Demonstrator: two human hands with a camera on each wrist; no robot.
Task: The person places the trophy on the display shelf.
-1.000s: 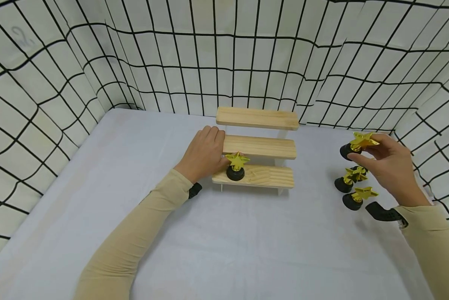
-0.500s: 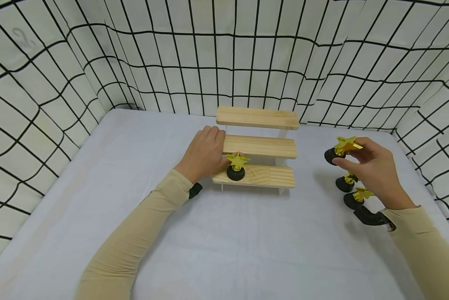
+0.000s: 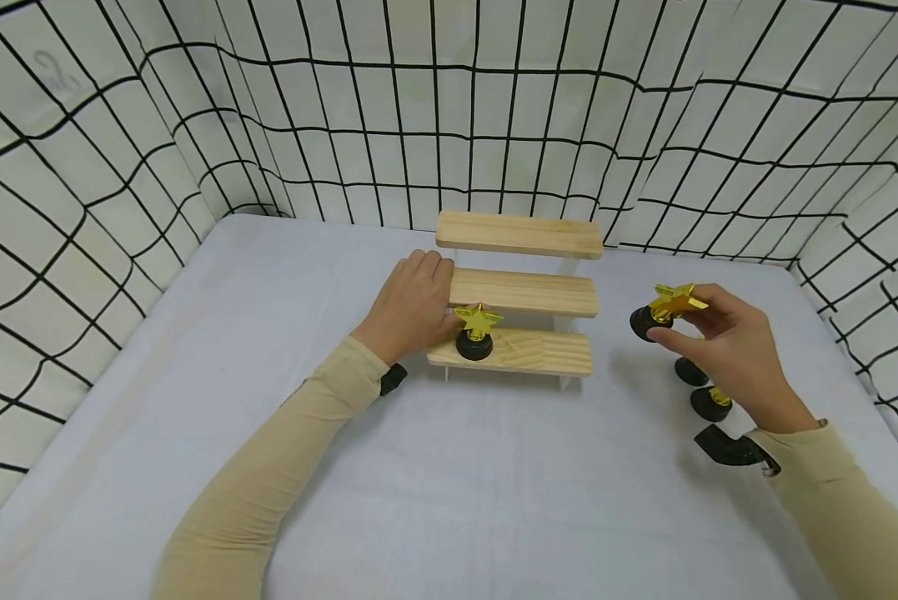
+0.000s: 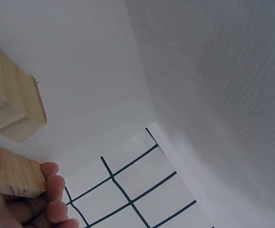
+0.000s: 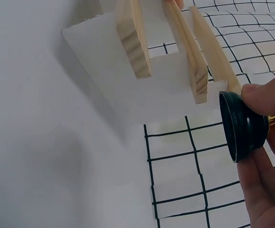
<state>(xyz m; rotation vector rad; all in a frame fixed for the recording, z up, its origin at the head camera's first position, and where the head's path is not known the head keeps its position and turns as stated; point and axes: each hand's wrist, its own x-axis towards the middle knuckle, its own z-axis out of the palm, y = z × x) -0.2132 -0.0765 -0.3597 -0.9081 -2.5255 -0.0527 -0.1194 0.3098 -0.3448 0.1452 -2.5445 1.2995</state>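
A three-tier wooden display stand [image 3: 524,292] with white side supports stands mid-table in the head view. My left hand [image 3: 411,302] grips the left end of its middle board; in the left wrist view the fingers [image 4: 55,185] curl round a board end [image 4: 18,173]. On the left of the lowest board, a gold star trophy [image 3: 475,343] with a round black base stands upright. To the right of the stand, my right hand [image 3: 741,354] pinches another star trophy [image 3: 674,302] above the table. Its black base [image 5: 247,126] faces the stand in the right wrist view, thumb on one side, fingers on the other.
At least two more star trophies [image 3: 711,404] are on the white-covered table [image 3: 449,483] below my right hand, partly hidden by it. Black wire grid panels [image 3: 388,100] with white behind them enclose the back and both sides.
My right hand has carried its trophy left and slightly nearer, away from the others and toward the stand. The left hand keeps its grip on the middle board.
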